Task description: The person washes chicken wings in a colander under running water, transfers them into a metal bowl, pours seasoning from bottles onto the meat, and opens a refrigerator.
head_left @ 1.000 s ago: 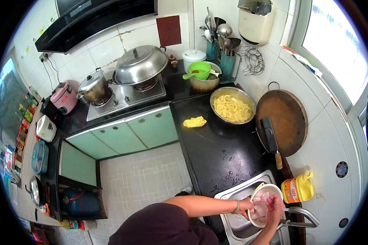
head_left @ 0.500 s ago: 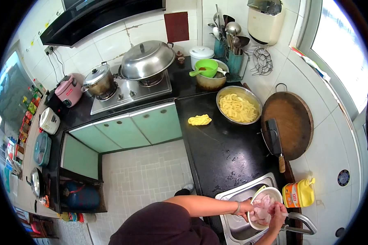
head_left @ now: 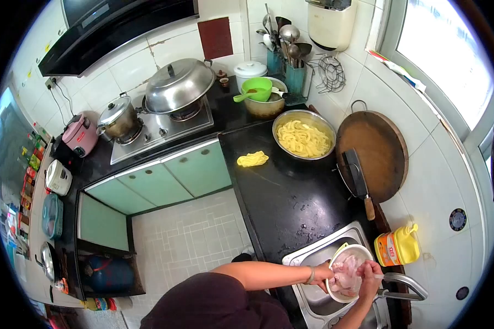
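A white bowl (head_left: 335, 293) of pale pink raw meat (head_left: 346, 274) is held tilted over the steel sink (head_left: 313, 299). My left hand (head_left: 320, 274) grips the bowl's near-left rim. My right hand (head_left: 370, 277) is over the bowl's right side, beside the faucet spout, with its fingers curled together at the edge of the meat. What those fingers pinch, if anything, is hidden. A bit of yellow-green (head_left: 341, 248) shows at the bowl's far rim.
The curved faucet (head_left: 409, 282) and a yellow jug (head_left: 398, 247) stand right of the sink. A cleaver (head_left: 357, 172) hangs against a round wooden board (head_left: 376, 156). Farther back are a metal basin (head_left: 277, 129) of yellow strips, a yellow cloth (head_left: 252, 159) and a lidded wok (head_left: 180, 85) on the stove.
The camera view has shifted, so the room appears moved left and slightly up. Both hands stay at the bowl, my left still holding its rim and my right still over the meat.
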Demonstrator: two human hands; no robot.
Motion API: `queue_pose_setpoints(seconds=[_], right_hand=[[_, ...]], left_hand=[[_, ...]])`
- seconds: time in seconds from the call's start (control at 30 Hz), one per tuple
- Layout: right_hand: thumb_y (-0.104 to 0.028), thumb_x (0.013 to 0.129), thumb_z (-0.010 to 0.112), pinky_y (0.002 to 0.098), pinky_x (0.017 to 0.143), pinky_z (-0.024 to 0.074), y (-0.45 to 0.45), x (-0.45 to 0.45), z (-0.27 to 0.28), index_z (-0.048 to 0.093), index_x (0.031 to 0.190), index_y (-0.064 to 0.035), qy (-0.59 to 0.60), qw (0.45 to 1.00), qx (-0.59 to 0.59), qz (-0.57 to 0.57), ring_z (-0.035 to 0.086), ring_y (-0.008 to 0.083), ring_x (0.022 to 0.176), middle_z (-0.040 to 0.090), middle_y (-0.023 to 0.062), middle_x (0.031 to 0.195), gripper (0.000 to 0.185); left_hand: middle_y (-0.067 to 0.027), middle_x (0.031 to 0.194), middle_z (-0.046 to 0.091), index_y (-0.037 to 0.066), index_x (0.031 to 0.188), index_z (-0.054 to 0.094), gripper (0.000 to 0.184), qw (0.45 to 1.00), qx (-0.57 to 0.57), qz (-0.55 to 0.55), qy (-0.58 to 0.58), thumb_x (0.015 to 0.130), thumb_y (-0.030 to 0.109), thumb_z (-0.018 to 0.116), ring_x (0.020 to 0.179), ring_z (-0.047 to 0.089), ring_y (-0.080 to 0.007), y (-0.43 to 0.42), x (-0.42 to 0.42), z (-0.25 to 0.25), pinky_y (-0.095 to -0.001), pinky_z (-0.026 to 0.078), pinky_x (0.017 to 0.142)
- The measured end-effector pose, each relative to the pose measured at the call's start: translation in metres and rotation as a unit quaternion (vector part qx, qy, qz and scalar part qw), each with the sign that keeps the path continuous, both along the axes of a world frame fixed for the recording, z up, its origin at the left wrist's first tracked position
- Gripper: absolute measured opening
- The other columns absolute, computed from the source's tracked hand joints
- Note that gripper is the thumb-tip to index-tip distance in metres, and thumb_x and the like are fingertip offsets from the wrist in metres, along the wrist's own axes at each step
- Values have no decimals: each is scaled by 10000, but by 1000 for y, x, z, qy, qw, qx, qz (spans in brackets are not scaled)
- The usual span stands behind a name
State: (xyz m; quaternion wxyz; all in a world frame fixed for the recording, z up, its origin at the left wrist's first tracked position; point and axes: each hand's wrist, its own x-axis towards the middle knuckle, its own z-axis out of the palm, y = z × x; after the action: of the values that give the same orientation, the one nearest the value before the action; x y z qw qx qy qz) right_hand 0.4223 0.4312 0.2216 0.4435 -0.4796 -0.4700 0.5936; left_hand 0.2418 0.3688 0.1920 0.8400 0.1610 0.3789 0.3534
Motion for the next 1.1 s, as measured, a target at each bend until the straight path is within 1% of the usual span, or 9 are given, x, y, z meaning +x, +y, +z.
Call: queue_pose_setpoints(seconds=[0.03,0.07,0.17,0.23,0.43,0.47,0.57,0.9,1.1], right_hand=[[-100,853,554,230,560,456,-1,1,1,554,926,-21,-18,1000,17,15,535,109,613,560,39,734,107],[-100,853,554,230,560,456,1,1,1,554,926,-21,-18,1000,17,13,535,109,613,560,39,734,107],[-139,865,556,222,542,443,-2,2,3,557,913,-21,-29,999,0,-14,524,100,586,556,30,702,128],[-159,863,566,225,547,450,-5,3,4,564,901,-15,-33,999,18,-18,531,103,592,565,39,715,149],[-182,874,558,237,574,475,-8,6,4,585,905,-2,-63,998,0,-32,567,125,617,588,59,740,184],[-195,877,560,240,569,480,-9,6,6,593,897,9,-76,997,15,-12,575,131,614,591,62,734,208],[-209,873,568,240,555,480,-15,2,8,601,885,14,-67,998,13,-11,575,133,605,594,63,725,226],[-194,857,578,248,548,491,-16,12,5,614,879,2,-91,995,0,-29,572,124,591,598,54,712,201],[-206,856,575,234,521,480,-21,8,15,612,898,-9,-100,994,8,-47,569,113,593,593,46,706,204]], left_hand=[[-114,1199,520,150,1316,355,614,1000,-5,-17,19,732,-20,439,1012,580,-315,0,1,0,-538,526,722],[-114,1199,520,150,1316,355,614,1000,-5,-19,18,732,-20,439,1012,580,-315,1,2,0,-538,526,722],[-124,1180,529,148,1306,362,569,1000,10,-18,4,762,-6,425,977,597,-312,-3,1,4,-526,537,708],[-132,1105,564,154,1260,419,516,999,23,14,-20,766,23,489,891,623,-321,-4,2,1,-531,548,626],[-128,1115,559,161,1261,420,476,1000,-13,10,2,805,37,472,901,620,-320,-2,3,8,-528,547,632],[-132,1131,547,162,1267,412,510,1000,8,14,-13,783,10,462,935,606,-331,-2,7,-9,-527,547,631],[-133,1166,531,141,1308,361,607,1000,11,6,2,740,-63,419,976,596,-310,-1,8,-14,-487,558,669],[-134,1181,519,156,1314,345,619,1000,15,-19,-15,736,-46,435,994,589,-303,-2,7,-29,-484,557,681],[-135,1171,522,133,1287,393,586,1000,24,-13,-12,729,-36,457,984,592,-297,-5,5,-19,-474,564,659]])
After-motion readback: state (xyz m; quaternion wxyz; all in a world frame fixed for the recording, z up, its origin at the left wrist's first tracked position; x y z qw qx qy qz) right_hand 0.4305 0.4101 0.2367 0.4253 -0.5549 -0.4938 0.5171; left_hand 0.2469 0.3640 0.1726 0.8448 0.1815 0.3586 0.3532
